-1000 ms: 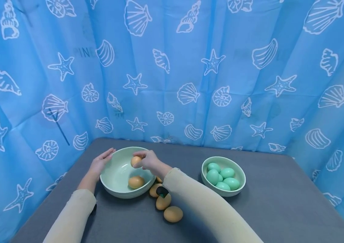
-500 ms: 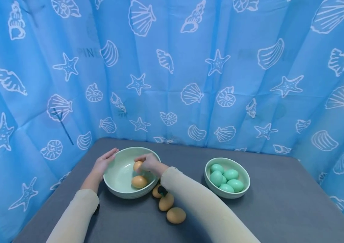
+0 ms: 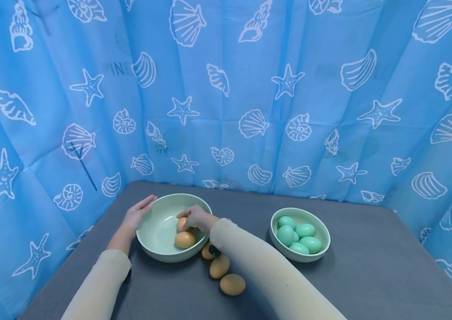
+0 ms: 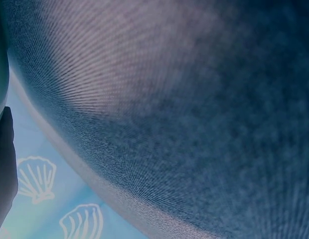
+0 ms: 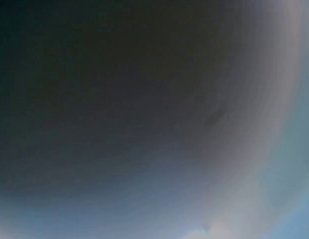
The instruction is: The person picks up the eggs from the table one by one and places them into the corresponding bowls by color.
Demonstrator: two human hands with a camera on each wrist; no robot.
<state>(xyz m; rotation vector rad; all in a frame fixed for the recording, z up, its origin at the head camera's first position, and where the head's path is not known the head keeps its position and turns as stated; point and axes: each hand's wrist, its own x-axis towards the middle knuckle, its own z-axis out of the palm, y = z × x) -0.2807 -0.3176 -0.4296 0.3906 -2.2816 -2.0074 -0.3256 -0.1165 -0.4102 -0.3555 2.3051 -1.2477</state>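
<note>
My right hand (image 3: 197, 218) reaches into the larger pale green bowl (image 3: 156, 231) and grips a brown egg (image 3: 182, 223), its fingers partly covering the shell. Just in front of that egg, a second brown egg (image 3: 185, 240) lies on the bowl's floor. With fingers straight, my left hand (image 3: 136, 215) rests against the bowl's left rim. In the left wrist view only a dark edge of the hand (image 4: 5, 169) shows beside the bowl. Blur fills the right wrist view and hides the right hand's work.
Brown eggs (image 3: 220, 266) lie in a row on the grey table (image 3: 170, 293), between the large bowl and my right forearm. On the right stands a smaller bowl (image 3: 326, 246) with several green eggs (image 3: 305, 230). A blue shell-patterned curtain (image 3: 226, 111) hangs behind the table.
My right hand has lowered the gripped egg deeper into the large bowl, close to the other egg. The left hand stays at the rim. The head view has shifted slightly.
</note>
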